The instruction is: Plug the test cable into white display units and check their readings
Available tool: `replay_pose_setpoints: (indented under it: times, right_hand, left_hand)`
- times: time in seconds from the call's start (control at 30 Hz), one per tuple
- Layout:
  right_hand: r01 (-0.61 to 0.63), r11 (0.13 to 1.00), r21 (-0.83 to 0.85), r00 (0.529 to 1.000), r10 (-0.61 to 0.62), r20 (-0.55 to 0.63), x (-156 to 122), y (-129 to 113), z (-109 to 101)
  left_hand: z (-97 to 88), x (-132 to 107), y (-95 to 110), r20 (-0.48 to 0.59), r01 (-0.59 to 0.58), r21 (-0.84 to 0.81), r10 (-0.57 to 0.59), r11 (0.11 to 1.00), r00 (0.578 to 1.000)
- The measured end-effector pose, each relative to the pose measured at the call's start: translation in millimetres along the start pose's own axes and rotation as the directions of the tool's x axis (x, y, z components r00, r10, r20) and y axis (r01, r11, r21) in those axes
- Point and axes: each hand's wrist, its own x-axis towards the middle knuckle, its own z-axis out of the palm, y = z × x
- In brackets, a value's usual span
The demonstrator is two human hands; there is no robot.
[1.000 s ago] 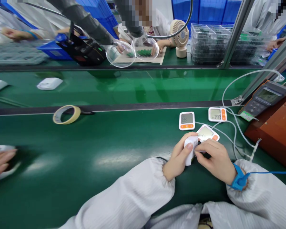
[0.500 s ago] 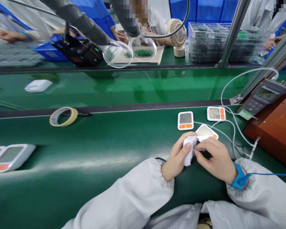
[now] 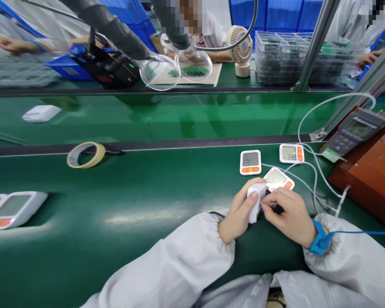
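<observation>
My left hand [image 3: 239,214] grips a small white device [image 3: 256,202] held on edge just above the green table [image 3: 141,188]. My right hand [image 3: 290,216] pinches at the device's right side, fingertips touching it; a blue wrist strap [image 3: 321,241] with a cord is on that wrist. Right behind my hands lies a white and orange monitor [image 3: 278,179] with its screen up. Two more such monitors [image 3: 250,162] [image 3: 291,153] lie farther back, joined by thin white tubes [image 3: 311,179].
A tape roll [image 3: 85,154] lies at the belt's edge. Another monitor [image 3: 14,208] rests at the far left. A handheld meter [image 3: 356,130] leans on a red-brown box [image 3: 372,175] at right. Across the conveyor [image 3: 167,115], other people work near a fan [image 3: 240,47] and stacked trays [image 3: 285,55].
A co-worker's hand at the far left withdrew, leaving a monitor on the table. The white unit on the conveyor drifted left. My hands stayed on the device.
</observation>
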Motion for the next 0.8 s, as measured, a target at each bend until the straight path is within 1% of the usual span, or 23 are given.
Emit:
replay_pose_setpoints:
  times: [0.23,0.43,0.7,0.8]
  right_hand:
    - [0.001,1.000,-0.002,1.000,-0.001,-0.001,0.3,0.4,1.3]
    - [0.001,1.000,0.013,1.000,-0.001,0.006,0.8,0.4,1.6]
    - [-0.011,0.999,0.050,1.000,0.010,0.008,-0.3,0.4,2.8]
    - [-0.014,0.998,0.053,0.999,0.012,0.031,0.1,1.3,1.7]
  left_hand:
    - [0.8,-0.6,1.5,-0.009,-0.013,0.058,0.013,0.998,1.000]
    - [0.6,-0.1,0.7,-0.029,-0.021,0.058,0.023,0.998,0.999]
    - [0.1,0.5,1.5,-0.006,-0.059,0.110,0.060,0.992,0.998]
    - [-0.2,-0.3,-0.4,-0.003,-0.059,0.112,0.059,0.992,0.998]
